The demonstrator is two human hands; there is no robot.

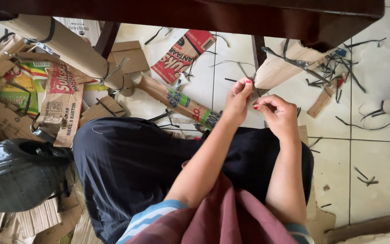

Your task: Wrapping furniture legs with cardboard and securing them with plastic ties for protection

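Observation:
Both hands are raised in front of me over my lap. My left hand (237,100) pinches a thin dark strip (248,74) that runs upward from its fingertips. My right hand (277,114) is curled close beside it, fingertips pinching the same strip's lower end. A cone-shaped piece of cardboard (278,68) lies just beyond the hands on the tiled floor (375,149). My legs in dark trousers (132,167) fill the middle.
Rolled and flattened cardboard pieces (68,45) lie at the left and behind. A black woven basket (16,174) sits at the left. Dark strip offcuts (339,68) are scattered on the tiles at the right. A dark wooden table edge (204,16) spans the top.

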